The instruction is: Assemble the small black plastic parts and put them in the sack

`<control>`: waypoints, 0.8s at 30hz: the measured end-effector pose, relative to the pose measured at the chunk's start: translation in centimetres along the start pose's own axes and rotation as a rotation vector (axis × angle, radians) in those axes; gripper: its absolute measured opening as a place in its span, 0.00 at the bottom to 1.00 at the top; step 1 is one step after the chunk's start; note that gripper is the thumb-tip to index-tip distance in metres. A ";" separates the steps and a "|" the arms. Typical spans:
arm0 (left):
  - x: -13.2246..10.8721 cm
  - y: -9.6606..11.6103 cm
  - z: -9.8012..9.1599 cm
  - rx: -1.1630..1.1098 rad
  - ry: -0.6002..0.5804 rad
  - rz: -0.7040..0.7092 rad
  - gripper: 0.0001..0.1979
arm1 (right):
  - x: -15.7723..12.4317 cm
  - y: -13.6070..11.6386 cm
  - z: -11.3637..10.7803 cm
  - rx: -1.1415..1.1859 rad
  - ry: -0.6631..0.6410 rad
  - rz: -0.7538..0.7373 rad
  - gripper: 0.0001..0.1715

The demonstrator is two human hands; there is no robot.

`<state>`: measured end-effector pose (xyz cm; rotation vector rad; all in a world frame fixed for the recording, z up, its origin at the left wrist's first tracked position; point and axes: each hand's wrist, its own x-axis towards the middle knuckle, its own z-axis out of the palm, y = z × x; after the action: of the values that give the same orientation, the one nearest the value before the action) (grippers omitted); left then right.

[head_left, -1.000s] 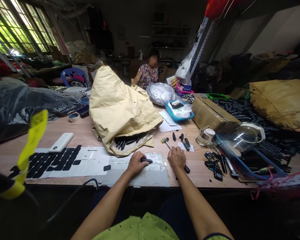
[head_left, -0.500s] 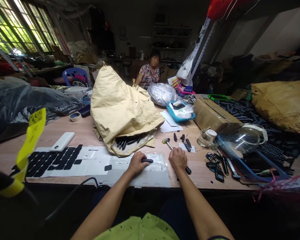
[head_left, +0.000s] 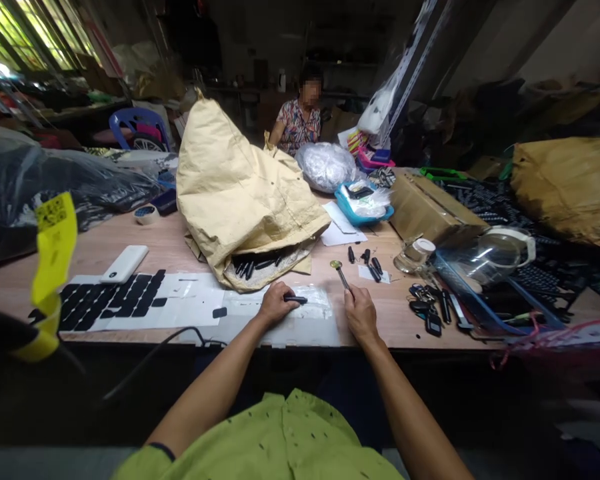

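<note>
left hand [head_left: 276, 302] curled round one black cylinder [head_left: 300, 301], just below frame centre, right hand [head_left: 361, 311] wrapped around one small hammer [head_left: 341, 275], right of centre, one beige sack [head_left: 245, 190] mid-frame, one white power bank [head_left: 125, 264] at left

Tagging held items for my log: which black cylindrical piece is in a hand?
The piece in the left hand; other pieces lie in the sack or to its right, beyond the right hand.

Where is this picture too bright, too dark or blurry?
In the head view, the barred green-lit window glares, the back wall is very dark, the stringy pink plastic at far right looks blurred; the bare left hand and bare right hand look clearer.
</note>
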<state>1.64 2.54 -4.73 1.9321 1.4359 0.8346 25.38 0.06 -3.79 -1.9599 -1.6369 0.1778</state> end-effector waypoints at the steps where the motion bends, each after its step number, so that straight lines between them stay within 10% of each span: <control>1: 0.0 0.1 0.0 -0.002 -0.003 -0.003 0.07 | -0.9 -0.2 -0.2 0.072 -0.011 -0.032 0.21; 24: -0.2 0.9 0.3 -0.041 0.042 -0.047 0.10 | -7.4 -4.6 -0.3 0.346 -0.180 -0.239 0.23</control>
<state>2.35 2.10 -4.30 1.8539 1.4712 0.8806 19.83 -6.57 -3.11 -1.5136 -1.8003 0.5190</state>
